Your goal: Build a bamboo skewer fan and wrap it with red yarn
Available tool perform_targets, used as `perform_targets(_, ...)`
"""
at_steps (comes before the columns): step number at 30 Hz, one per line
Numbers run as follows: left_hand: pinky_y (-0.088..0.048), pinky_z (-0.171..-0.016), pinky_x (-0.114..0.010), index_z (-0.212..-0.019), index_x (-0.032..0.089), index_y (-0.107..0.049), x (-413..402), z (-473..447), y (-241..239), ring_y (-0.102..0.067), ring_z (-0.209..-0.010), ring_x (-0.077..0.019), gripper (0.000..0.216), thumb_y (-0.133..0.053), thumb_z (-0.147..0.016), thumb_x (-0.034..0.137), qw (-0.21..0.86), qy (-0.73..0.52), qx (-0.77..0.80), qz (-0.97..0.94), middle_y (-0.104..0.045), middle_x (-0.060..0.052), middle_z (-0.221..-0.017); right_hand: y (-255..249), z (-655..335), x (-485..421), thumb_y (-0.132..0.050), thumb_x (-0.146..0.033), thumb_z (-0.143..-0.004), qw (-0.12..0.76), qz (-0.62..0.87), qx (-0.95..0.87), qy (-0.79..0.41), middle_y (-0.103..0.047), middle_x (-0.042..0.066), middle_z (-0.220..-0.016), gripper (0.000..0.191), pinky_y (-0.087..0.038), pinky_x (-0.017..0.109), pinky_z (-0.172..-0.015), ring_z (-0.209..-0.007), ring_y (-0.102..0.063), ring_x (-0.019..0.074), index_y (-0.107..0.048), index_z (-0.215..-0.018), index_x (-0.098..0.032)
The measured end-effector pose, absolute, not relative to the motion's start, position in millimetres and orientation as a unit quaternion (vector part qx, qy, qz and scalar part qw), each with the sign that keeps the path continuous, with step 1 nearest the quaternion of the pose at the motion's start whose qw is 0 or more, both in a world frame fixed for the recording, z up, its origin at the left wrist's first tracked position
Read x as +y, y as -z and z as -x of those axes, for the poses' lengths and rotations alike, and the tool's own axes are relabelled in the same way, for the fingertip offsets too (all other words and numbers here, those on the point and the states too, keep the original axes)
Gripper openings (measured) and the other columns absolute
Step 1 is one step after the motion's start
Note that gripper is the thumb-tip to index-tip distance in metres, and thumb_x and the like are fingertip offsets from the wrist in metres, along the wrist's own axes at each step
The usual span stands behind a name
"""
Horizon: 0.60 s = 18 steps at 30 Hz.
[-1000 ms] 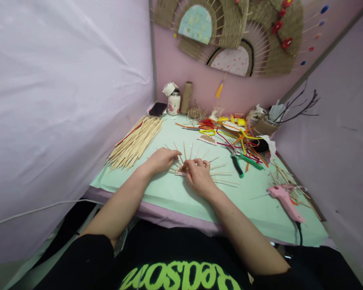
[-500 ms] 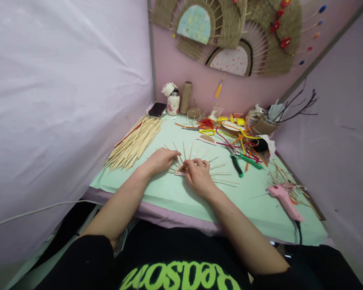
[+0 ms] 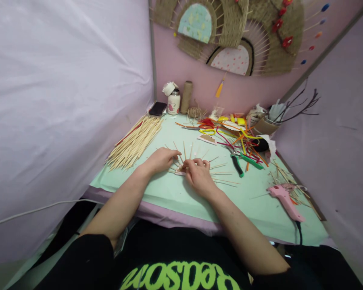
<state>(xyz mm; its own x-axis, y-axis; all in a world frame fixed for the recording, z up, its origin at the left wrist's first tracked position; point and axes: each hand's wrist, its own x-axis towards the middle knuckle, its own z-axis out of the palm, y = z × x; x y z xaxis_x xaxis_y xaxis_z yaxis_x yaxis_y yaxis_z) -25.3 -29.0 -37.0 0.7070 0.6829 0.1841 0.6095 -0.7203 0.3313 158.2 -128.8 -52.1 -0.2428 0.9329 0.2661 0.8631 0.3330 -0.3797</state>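
Note:
Thin wooden sticks (image 3: 224,173) fan out across the green tabletop from a small piece of brown cardboard with a pale edge (image 3: 179,173). My left hand (image 3: 161,160) is closed at the upper left of the fan, its thumb and index finger pinched round one stick. Over the cardboard, my right hand (image 3: 199,177) has its fingers curled down and closed on the piece, covering most of it and the stick ends. Exactly how the fingertips touch it is hidden.
At left lies a big pile of sticks (image 3: 134,143). Green-handled pliers (image 3: 237,165), yellow-handled scissors (image 3: 207,131) and colourful pipe cleaners (image 3: 230,135) lie behind. A corded pink glue gun (image 3: 286,201) rests at right. A phone (image 3: 157,108) and open bottle (image 3: 173,102) stand at the back.

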Motion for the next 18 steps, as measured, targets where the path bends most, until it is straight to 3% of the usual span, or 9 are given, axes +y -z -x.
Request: perform_targets(18,-0.048,-0.093,-0.032,-0.11,0.018,-0.071,-27.4,24.7,40.1,-0.065,-0.102,-0.0197,0.042,-0.047,-0.079,0.002,0.108,-0.167,0.313,-0.929,-0.074,-0.007,-0.105,49.6,-154.1,-129.3,-0.044,-0.012,-0.087,0.217,0.578,-0.781,-0.089,-0.073,0.008,-0.111,0.034,-0.026,0.044,-0.097,-0.11,-0.049,0.026,-0.052,-0.119,-0.019)
